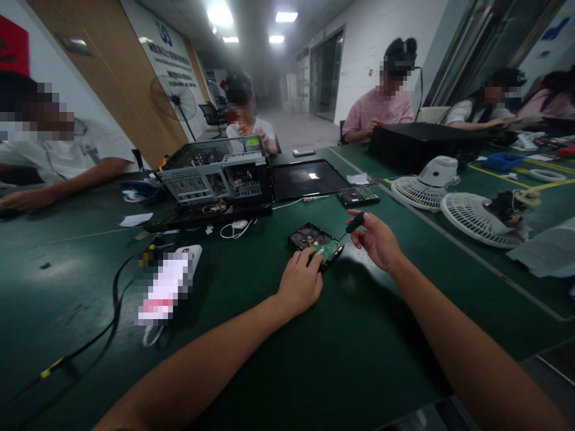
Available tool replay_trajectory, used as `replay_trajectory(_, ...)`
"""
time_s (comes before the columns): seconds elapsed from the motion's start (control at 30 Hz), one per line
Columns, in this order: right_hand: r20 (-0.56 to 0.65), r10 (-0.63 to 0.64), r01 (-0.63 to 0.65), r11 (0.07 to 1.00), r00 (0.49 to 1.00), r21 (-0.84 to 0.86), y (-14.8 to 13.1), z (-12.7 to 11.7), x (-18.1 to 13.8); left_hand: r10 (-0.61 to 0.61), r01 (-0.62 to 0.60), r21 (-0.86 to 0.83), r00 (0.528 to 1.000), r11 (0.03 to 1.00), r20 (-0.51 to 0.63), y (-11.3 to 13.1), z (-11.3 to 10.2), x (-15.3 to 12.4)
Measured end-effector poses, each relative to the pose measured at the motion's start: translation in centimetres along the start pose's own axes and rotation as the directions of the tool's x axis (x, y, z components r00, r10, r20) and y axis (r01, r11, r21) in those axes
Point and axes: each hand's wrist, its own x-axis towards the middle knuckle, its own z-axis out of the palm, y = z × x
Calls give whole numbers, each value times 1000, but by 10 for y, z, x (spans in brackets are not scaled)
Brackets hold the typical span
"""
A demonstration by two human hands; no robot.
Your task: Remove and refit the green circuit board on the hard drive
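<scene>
A hard drive lies on the green table in front of me, its green circuit board facing up. My left hand grips the drive's near side, with the fingertips over the board's edge. In my right hand is a screwdriver with a dark green handle, pinched between thumb and fingers. Its thin shaft slants down and left to the board's right end. Whether the tip sits in a screw is too small to tell.
Beyond the drive stand an opened computer case, a black panel and a second drive. White fan parts lie right. A phone and black cable are left. Several people sit around the table.
</scene>
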Motion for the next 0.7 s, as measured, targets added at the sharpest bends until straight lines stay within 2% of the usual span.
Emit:
replay_trajectory(0.17, -32, -9, 8, 999, 999, -32, 1, 1, 0, -4, 4, -1, 1000, 1000, 9, 1, -2, 0)
replay_trajectory(0.33, -115, -162, 126, 953, 980, -275, 7, -1, 3, -11, 11, -6, 1000, 1000, 14, 1, -1, 0)
replay_trajectory(0.47, -109, -252, 189, 896, 962, -403, 12, -1, 3, -13, 13, -8, 1000, 1000, 12, 1, 0, 0)
replay_trajectory(0.7, -41, -264, 210, 844, 964, -494, 16, -3, 2, -7, 7, -10, 1000, 1000, 5, 2, -1, 0)
